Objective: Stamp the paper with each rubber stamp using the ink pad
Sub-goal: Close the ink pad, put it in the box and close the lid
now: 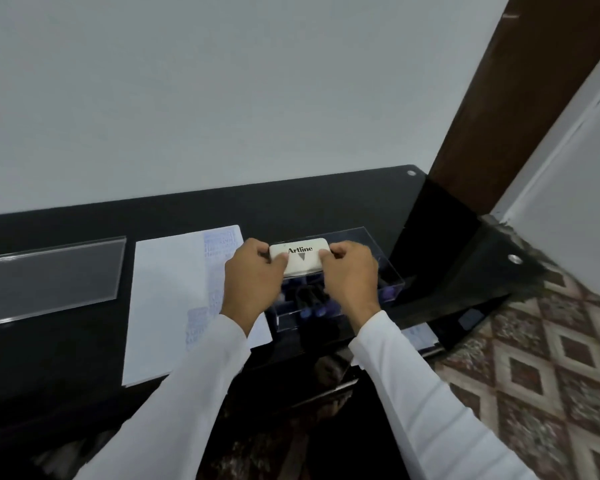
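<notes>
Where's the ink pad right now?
Head view, centre: the ink pad is held in both hands above the clear stamp box, right of the paper.

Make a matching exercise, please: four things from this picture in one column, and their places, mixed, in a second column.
Things:
1. ink pad
2. paper
3. clear lid
4. rubber stamps

Places:
A. lying flat at the far left of the black table
B. inside the clear box
C. held between the left hand and the right hand
D. lying between the lid and the box

Pairs: 1-C, 2-D, 3-A, 4-B

Cream ink pad, seemingly purple-tipped stamps
</notes>
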Motion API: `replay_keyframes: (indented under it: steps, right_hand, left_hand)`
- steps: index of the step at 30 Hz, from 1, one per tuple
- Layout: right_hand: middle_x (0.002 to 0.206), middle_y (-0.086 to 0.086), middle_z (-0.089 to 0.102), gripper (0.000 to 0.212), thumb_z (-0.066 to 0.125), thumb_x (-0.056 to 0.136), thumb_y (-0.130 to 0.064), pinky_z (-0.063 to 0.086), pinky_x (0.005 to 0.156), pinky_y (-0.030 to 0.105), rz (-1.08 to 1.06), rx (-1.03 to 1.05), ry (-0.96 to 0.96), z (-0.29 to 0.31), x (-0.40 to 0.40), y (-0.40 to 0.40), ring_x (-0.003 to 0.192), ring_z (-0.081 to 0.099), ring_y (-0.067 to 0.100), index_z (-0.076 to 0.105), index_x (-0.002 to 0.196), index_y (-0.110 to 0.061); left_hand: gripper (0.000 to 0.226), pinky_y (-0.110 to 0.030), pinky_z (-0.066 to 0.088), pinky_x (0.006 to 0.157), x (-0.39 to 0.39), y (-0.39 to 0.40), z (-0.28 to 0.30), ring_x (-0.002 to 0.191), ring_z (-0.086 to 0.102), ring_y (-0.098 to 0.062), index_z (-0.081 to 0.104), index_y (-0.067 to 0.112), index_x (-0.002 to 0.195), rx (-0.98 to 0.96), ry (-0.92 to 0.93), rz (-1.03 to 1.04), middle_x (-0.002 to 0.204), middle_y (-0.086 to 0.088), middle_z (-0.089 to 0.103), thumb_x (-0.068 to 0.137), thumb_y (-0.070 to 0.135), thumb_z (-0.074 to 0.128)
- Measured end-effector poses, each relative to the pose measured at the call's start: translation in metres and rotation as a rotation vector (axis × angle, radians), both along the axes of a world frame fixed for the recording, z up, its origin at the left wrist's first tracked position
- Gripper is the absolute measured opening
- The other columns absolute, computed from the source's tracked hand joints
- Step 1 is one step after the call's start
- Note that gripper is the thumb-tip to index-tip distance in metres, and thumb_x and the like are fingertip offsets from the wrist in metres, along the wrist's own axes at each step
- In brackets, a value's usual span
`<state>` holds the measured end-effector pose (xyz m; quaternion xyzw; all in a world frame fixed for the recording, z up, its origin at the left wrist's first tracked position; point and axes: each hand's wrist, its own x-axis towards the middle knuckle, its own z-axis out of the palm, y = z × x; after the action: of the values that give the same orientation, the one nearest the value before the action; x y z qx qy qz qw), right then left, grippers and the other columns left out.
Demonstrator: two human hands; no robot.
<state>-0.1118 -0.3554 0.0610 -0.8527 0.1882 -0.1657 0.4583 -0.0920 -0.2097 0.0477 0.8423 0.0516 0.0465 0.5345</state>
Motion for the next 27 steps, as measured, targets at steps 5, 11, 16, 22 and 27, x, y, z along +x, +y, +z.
replay_keyframes:
  steps: [5,11,16,22,27]
  right_hand:
    - [0.094,0.004,0.073,0.016,0.066,0.092,-0.021,0.039,0.074,0.018,-0.058,-0.039,0.015,-0.001,0.006,-0.037,0.087,0.064,0.018,0.074,0.094,-0.007]
    - [0.101,0.0,0.071,0.018,0.066,0.091,-0.021,0.041,0.078,0.019,-0.07,-0.013,0.03,-0.015,0.022,-0.064,0.093,0.062,0.014,0.072,0.105,-0.012]
    - [0.11,0.0,0.07,0.022,0.063,0.092,-0.021,0.042,0.079,0.019,-0.053,-0.017,0.052,-0.023,0.032,-0.073,0.1,0.062,0.015,0.069,0.112,-0.014]
    - [0.113,0.0,0.069,0.022,0.058,0.095,-0.021,0.037,0.068,0.008,-0.029,-0.062,0.067,-0.031,0.042,-0.083,0.093,0.055,0.008,0.071,0.112,-0.016]
    - [0.095,-0.001,0.069,0.02,0.055,0.092,-0.028,0.054,0.067,0.027,0.004,-0.16,0.143,-0.037,0.051,-0.088,0.082,0.063,0.017,0.067,0.079,-0.017]
  left_hand:
    - [0.012,-0.042,0.064,0.067,0.015,-0.036,-0.007,0.063,0.073,-0.014,0.06,0.028,0.088,-0.058,0.026,-0.048,0.084,0.006,0.074,0.09,0.03,0.072]
    - [0.016,-0.033,0.061,0.057,0.036,-0.066,-0.014,0.062,0.073,-0.015,0.059,0.027,0.089,-0.103,0.049,-0.046,0.085,0.001,0.075,0.088,0.027,0.075]
    - [0.019,-0.019,0.051,0.046,0.045,-0.08,-0.015,0.057,0.072,-0.014,0.059,0.019,0.099,-0.15,0.07,-0.041,0.088,-0.004,0.073,0.09,0.021,0.075]
    - [0.025,-0.024,0.053,0.045,0.059,-0.092,-0.018,0.055,0.071,-0.016,0.058,0.017,0.099,-0.149,0.105,-0.036,0.088,-0.007,0.073,0.087,0.022,0.079]
    - [0.027,-0.035,0.062,0.056,0.067,-0.099,-0.024,0.055,0.071,-0.013,0.058,0.019,0.095,-0.105,0.091,-0.046,0.087,-0.005,0.072,0.085,0.026,0.081]
